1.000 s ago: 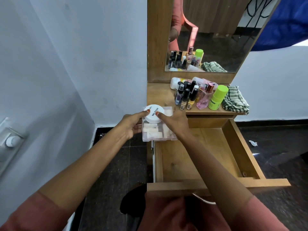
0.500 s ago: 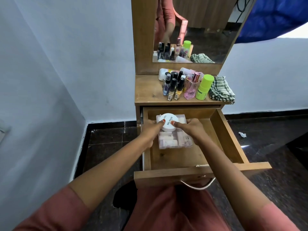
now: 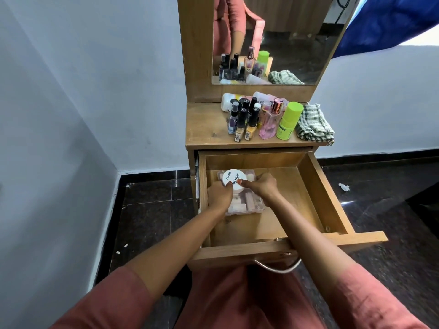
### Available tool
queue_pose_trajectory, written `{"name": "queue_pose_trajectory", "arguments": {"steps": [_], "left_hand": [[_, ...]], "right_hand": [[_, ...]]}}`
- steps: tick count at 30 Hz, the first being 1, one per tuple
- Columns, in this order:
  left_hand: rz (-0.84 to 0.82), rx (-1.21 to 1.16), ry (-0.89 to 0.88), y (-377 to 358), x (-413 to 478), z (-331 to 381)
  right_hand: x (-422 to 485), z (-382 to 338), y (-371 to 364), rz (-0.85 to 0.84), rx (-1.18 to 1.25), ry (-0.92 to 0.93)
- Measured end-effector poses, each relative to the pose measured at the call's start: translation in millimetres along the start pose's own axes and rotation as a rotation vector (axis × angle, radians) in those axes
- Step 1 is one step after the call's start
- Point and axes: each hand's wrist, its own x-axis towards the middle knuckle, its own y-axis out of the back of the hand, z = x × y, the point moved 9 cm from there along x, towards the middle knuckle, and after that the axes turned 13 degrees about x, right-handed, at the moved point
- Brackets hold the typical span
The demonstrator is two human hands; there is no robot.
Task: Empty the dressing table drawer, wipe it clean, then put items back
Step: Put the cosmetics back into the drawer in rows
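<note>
The wooden drawer (image 3: pixel 316 193) of the dressing table is pulled open. Inside it, at the back left, sits a clear plastic box (image 3: pixel 247 205) of small pale items with a round white jar (image 3: pixel 234 179) labelled nail polish on top. My left hand (image 3: pixel 219 194) grips the box's left side, thumb on the jar. My right hand (image 3: pixel 261 187) grips the box's right side, thumb also on the jar. The box appears to rest on the drawer floor.
On the tabletop (image 3: pixel 204 131) stand several nail polish bottles (image 3: pixel 242 119), a pink perfume bottle (image 3: pixel 270 121), a green tube (image 3: pixel 288 121) and a folded checked cloth (image 3: pixel 313 123). A mirror (image 3: pixel 273 39) rises behind. Walls close in left and right; the floor is dark tile.
Both hands carried the clear box with the jar from beside the tabletop's front left down into the open drawer, to its back left.
</note>
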Motion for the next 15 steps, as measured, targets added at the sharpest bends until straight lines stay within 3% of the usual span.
{"name": "queue_pose_trajectory", "arguments": {"steps": [10,15], "left_hand": [[-0.023,0.125,-0.072,-7,0,1],[-0.116,0.357,-0.253,-17,-6,12]], "right_hand": [[3,0,-8,0.03,-0.08,0.086],[6,6,-5,-0.054,-0.108,0.075]]}}
